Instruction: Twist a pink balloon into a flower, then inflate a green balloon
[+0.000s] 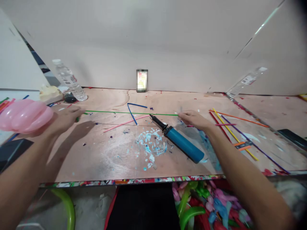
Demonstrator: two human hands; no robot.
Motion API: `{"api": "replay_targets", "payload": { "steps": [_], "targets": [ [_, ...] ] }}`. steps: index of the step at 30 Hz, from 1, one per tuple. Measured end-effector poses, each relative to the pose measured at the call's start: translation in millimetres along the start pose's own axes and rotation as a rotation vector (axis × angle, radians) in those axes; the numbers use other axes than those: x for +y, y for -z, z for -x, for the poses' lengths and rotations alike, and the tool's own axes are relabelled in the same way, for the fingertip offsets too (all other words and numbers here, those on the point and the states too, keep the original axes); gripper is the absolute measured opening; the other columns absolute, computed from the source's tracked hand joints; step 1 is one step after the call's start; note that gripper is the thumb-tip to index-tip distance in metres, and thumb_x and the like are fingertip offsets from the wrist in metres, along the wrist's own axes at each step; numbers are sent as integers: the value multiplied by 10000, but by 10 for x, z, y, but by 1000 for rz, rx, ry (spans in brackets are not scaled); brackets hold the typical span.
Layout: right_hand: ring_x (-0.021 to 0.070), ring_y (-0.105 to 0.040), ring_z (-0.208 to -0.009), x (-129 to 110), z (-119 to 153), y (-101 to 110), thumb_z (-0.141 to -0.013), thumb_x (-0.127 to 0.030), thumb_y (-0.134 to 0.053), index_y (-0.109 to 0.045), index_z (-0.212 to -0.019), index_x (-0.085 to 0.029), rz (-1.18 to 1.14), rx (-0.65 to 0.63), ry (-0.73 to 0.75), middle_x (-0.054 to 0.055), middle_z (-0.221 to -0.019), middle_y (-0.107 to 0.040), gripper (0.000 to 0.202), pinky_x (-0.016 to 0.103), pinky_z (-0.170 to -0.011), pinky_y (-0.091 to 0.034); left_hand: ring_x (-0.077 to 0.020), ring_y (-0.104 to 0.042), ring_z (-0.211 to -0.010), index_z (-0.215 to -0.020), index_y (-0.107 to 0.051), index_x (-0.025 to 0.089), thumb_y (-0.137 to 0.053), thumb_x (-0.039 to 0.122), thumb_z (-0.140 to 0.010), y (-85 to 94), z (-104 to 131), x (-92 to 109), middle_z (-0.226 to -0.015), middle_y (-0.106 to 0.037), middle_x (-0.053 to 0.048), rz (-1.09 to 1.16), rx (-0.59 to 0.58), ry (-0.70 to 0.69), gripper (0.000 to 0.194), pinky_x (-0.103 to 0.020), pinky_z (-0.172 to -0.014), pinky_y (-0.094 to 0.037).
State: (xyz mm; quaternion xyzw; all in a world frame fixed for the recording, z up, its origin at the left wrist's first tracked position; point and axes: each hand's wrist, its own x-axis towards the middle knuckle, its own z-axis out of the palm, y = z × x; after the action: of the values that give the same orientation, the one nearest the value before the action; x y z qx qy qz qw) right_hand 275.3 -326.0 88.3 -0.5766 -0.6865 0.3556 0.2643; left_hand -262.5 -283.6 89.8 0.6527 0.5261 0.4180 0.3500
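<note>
A thin green uninflated modelling balloon [120, 111] is stretched straight across the table between my two hands. My left hand [72, 115] is closed on one end, beside an inflated pink balloon [26, 116]. At the other end, my right hand [189, 118] pinches the balloon with closed fingers. Below the green line lies a blue hand pump [183, 143], its black nozzle pointing up-left toward the balloon. A bent blue balloon [133, 113] and a flat pink balloon [127, 124] lie near the middle.
Several uninflated balloons and an orange cutter [243, 146] lie at the right. Plastic bottles [69, 80] stand at the back left and lean at the back right [248, 82]. A phone [142, 80] rests against the wall. Inflated balloons [213, 204] fill the space below the table edge.
</note>
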Motion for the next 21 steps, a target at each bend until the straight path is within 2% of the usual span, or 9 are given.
{"api": "replay_targets", "payload": {
  "steps": [2,5,8,9,11,13,16,18,21],
  "targets": [
    [112,-393,-538,-280,-174,-348,-881,-556,-487,-585,-673,-181,71,-53,134,-29,-564,-442,440,252,-527,-285,-116,-407,-617,-622,-591,151,-625,364,-839,-455,-45,211,-596,-513,24,-198,-109,13,306,-205,-546,-275],
    [116,-434,-613,-747,-418,-845,-935,-437,-418,-528,-656,-183,58,-90,357,-14,-644,-490,393,250,-590,-325,-127,-416,-594,-794,-658,158,-555,463,-852,-1139,-122,570,-616,-489,17,-143,-255,-51,328,-232,-538,-291],
    [115,-467,-644,-1025,-473,-1090,-947,-409,-429,-580,-888,-183,-62,-123,391,-12,-724,-516,278,241,-595,-365,-126,-395,-579,-830,-639,157,-497,480,-869,-1482,-128,791,-611,-456,24,-95,-303,-151,355,-239,-552,-293],
    [115,-490,-647,-1069,-452,-1119,-938,-428,-462,-564,-1060,-192,-115,-153,364,-7,-778,-538,285,239,-584,-383,-130,-415,-608,-806,-630,156,-487,470,-874,-1520,-110,831,-636,-478,16,-101,-323,-187,351,-241,-575,-308],
    [113,-534,-641,-1106,-389,-1138,-899,-475,-543,-394,-1342,-234,-210,-207,292,20,-927,-579,526,240,-550,-412,-138,-442,-647,-747,-614,156,-476,451,-882,-1533,-58,878,-664,-504,5,-128,-384,-241,352,-246,-603,-319],
    [111,-557,-632,-1097,-346,-1146,-868,-485,-592,-329,-1399,-252,-242,-240,259,44,-1016,-596,637,243,-536,-423,-136,-442,-631,-711,-614,156,-474,448,-889,-1516,-4,897,-639,-497,5,-131,-437,-251,370,-250,-592,-308],
    [109,-510,-612,-1039,-351,-1175,-895,-401,-551,-594,-1055,-181,-121,-195,340,1,-784,-581,276,244,-560,-385,-120,-407,-560,-762,-659,152,-503,471,-883,-1492,52,896,-576,-457,16,-9,-462,-187,375,-247,-553,-288],
    [109,-460,-598,-994,-370,-1200,-905,-353,-511,-595,-780,-171,-57,-190,390,-26,-643,-497,237,245,-568,-352,-103,-334,-488,-872,-670,158,-548,500,-862,-1478,73,886,-517,-367,44,183,-440,-84,364,-237,-496,-243],
    [112,-476,-632,-959,-372,-1241,-871,-386,-562,-551,-770,-182,-182,-187,380,-25,-693,-517,228,243,-589,-377,-77,-186,-424,-984,-627,176,-633,524,-809,-1469,99,888,-498,-198,91,523,-385,88,390,-221,-438,-135]
  ]
}}
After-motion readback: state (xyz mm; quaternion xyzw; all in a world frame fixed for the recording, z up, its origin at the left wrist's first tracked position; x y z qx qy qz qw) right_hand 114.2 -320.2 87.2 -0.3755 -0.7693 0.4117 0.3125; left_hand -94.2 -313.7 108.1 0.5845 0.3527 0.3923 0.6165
